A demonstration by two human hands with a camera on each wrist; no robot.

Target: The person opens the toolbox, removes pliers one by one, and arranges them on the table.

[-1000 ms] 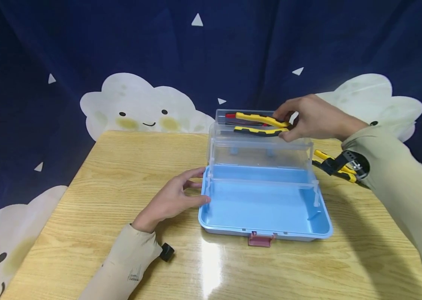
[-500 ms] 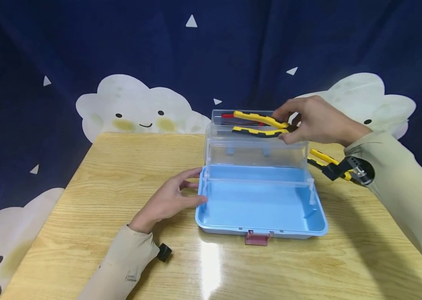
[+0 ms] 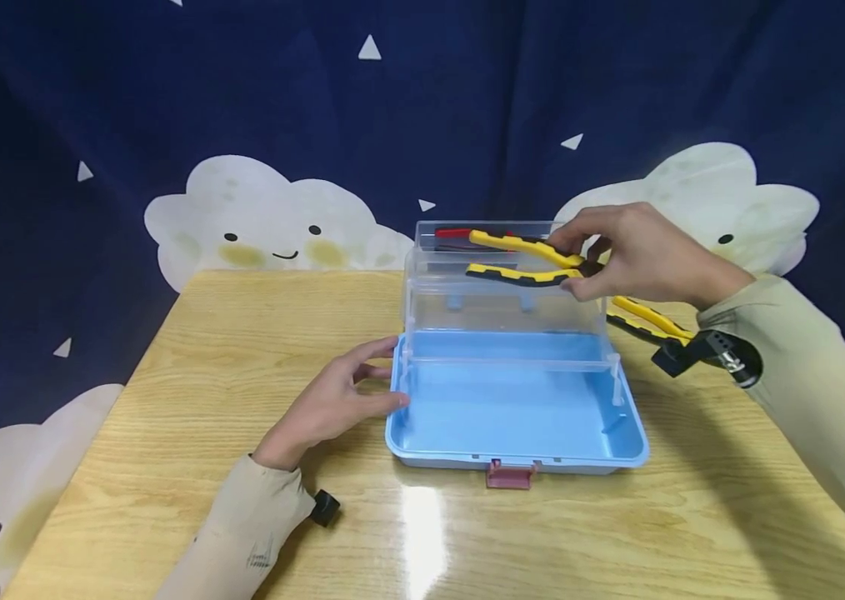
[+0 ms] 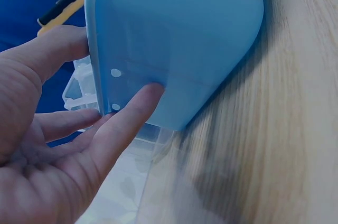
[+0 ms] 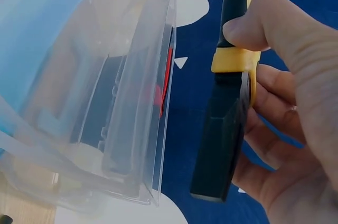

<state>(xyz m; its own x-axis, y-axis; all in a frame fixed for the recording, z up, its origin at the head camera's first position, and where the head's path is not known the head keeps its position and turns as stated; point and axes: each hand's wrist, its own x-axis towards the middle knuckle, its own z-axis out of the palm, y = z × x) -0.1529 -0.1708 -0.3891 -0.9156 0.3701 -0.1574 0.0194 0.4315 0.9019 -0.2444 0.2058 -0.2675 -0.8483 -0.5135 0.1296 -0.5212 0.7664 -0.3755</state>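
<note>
My right hand point(image 3: 640, 254) holds pliers with yellow-and-black handles point(image 3: 523, 244) near the pivot, above the raised clear trays point(image 3: 505, 304). The spread handles point left. In the right wrist view the dark head of the pliers point(image 5: 216, 139) points down, with the thumb against the yellow part. At the left end of the light blue toolbox point(image 3: 501, 425), my left hand point(image 3: 325, 408) grips the wall. Its thumb is at the rim, and a finger lies along the outer side point(image 4: 174, 34). A red-handled tool point(image 3: 452, 234) lies in the top tray.
Another yellow-and-black handled tool point(image 3: 647, 315) lies on the wooden table point(image 3: 280, 317) right of the box, partly hidden by my right wrist camera point(image 3: 722, 354). A dark pink latch point(image 3: 510, 475) hangs at the box's front. Behind stands a dark blue cloud-print curtain point(image 3: 302, 75).
The right hand has come slightly down and to the right relative to the box, still holding the pliers. The left hand stays on the box. The whole head view has shifted a little.
</note>
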